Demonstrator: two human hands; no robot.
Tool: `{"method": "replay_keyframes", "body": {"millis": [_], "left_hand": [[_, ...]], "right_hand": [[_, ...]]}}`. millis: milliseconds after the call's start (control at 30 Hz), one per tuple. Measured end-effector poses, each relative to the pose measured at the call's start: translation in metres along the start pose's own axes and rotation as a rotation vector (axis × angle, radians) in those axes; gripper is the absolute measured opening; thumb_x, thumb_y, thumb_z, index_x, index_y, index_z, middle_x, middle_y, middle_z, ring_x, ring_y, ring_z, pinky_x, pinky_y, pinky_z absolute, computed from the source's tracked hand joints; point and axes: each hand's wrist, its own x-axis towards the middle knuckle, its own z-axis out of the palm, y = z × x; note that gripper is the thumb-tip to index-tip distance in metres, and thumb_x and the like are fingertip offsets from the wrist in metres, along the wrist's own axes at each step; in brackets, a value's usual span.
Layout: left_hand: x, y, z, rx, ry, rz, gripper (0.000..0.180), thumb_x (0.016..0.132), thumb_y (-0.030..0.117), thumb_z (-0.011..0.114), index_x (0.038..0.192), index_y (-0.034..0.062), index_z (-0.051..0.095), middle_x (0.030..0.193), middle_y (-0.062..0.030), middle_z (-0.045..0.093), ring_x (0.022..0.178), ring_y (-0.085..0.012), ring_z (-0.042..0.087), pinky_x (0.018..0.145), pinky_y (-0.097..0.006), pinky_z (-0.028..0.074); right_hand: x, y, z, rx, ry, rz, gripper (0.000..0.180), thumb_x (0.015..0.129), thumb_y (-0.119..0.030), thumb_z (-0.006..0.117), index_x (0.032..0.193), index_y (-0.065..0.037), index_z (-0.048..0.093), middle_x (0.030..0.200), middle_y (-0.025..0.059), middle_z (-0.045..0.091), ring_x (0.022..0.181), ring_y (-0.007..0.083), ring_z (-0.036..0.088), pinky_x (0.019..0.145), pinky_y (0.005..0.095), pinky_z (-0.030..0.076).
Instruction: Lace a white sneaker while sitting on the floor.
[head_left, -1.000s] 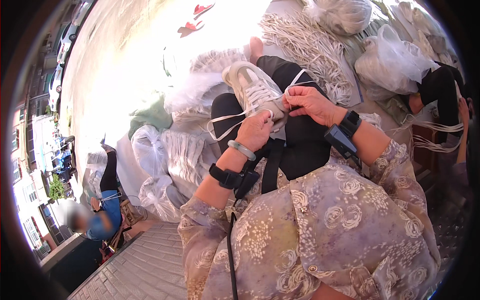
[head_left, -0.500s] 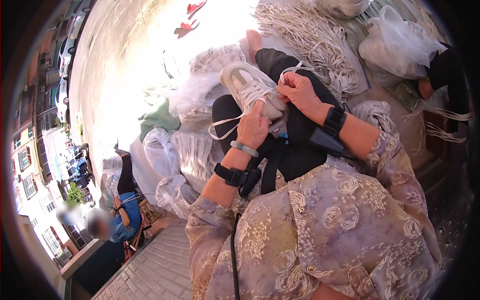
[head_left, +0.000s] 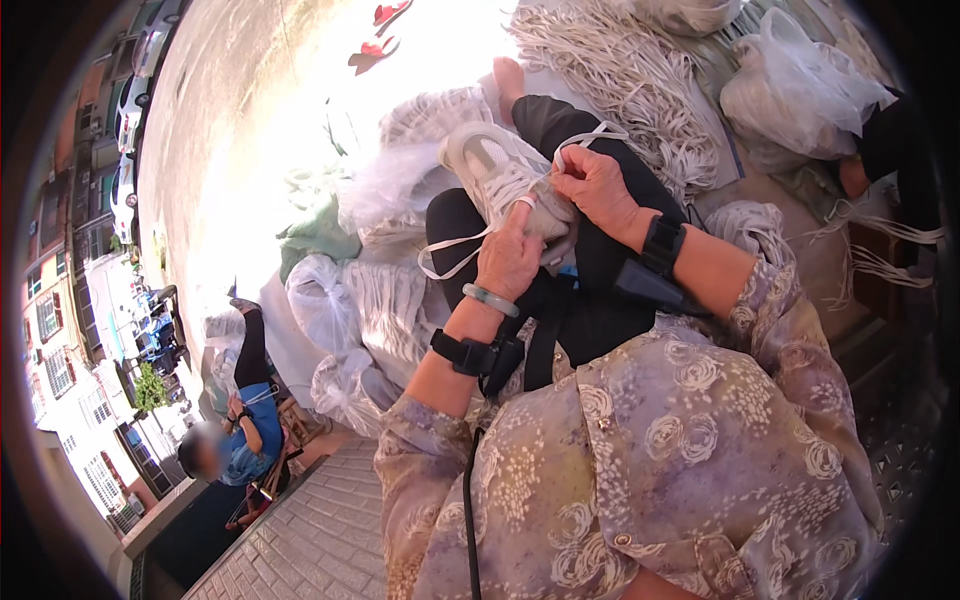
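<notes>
A white and grey sneaker (head_left: 487,165) rests on my lap between my knees, toe pointing away. My right hand (head_left: 598,190) pinches a white shoelace (head_left: 592,133) at the shoe's right side, and a loop of it arches above the fingers. My left hand (head_left: 507,255) presses its fingers against the lacing near the shoe's opening. From beside that hand a loose lace end (head_left: 450,243) curves out to the left over my knee. Whether the left fingertips grip lace is hard to make out.
A large heap of white laces (head_left: 610,75) lies beyond my right leg. Plastic bags (head_left: 325,300) and bundled laces (head_left: 388,300) are at my left. Another stuffed plastic bag (head_left: 785,85) stands at the far right, near someone's leg. A seated person in blue (head_left: 255,425) is at the left. Red slippers (head_left: 378,47) lie far ahead.
Both hands stay at the laces with only slight shifts. The sneaker tilts a little, and the seated person at the left has moved slightly.
</notes>
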Motion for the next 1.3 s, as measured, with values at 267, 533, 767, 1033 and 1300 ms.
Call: {"method": "replay_keyframes", "body": {"millis": [267,533,767,1033,1300], "left_hand": [[0.000,0.003,-0.001,-0.038,-0.034,-0.020,0.052,0.075,0.011,0.054,0.125,0.0106,0.041,0.071,-0.0171,0.061,0.066,-0.0331,0.061,0.062,-0.040,0.047],[-0.027,-0.007,-0.059,-0.643,0.141,-0.228,0.017,0.090,0.020,0.053,0.088,0.0026,0.056,0.069,-0.0056,0.061,0.052,-0.0100,0.057,0.049,-0.020,0.046],[-0.069,-0.077,-0.129,-1.236,0.943,-0.108,0.015,0.087,0.017,0.056,0.088,0.0017,0.057,0.063,-0.0002,0.049,0.051,-0.0090,0.045,0.049,-0.023,0.039],[-0.051,-0.049,-0.053,-1.360,0.370,-0.367,0.010,0.086,0.013,0.058,0.081,0.0060,0.054,0.067,-0.0049,0.059,0.053,-0.0117,0.058,0.044,-0.022,0.047],[-0.017,-0.045,-0.022,-1.262,0.197,-0.360,0.004,0.085,0.008,0.056,0.084,0.0046,0.055,0.078,-0.0092,0.064,0.063,-0.0140,0.064,0.052,-0.022,0.052]], "right_hand": [[0.006,0.005,0.001,-0.038,-0.039,-0.067,0.006,0.074,-0.002,0.057,0.077,-0.002,0.052,0.060,0.0056,0.051,0.055,0.0125,0.048,0.054,0.0268,0.041],[0.002,-0.009,-0.006,-0.442,-0.171,-0.338,0.008,0.074,-0.004,0.054,0.077,-0.003,0.047,0.062,0.0142,0.049,0.059,0.0308,0.052,0.054,0.0316,0.042],[0.014,0.006,-0.009,-0.243,-0.206,-0.088,0.012,0.073,-0.003,0.057,0.082,-0.002,0.049,0.061,0.0079,0.049,0.056,0.0192,0.050,0.056,0.0293,0.042],[0.026,-0.001,-0.005,-0.484,-0.322,-0.174,0.017,0.072,-0.010,0.060,0.084,-0.001,0.052,0.069,0.0114,0.057,0.063,0.0249,0.056,0.059,0.0326,0.044],[0.008,-0.041,-0.014,-0.810,-0.402,-0.190,0.019,0.074,-0.024,0.064,0.069,-0.006,0.058,0.066,0.0082,0.060,0.064,0.0264,0.059,0.056,0.0355,0.043]]}}
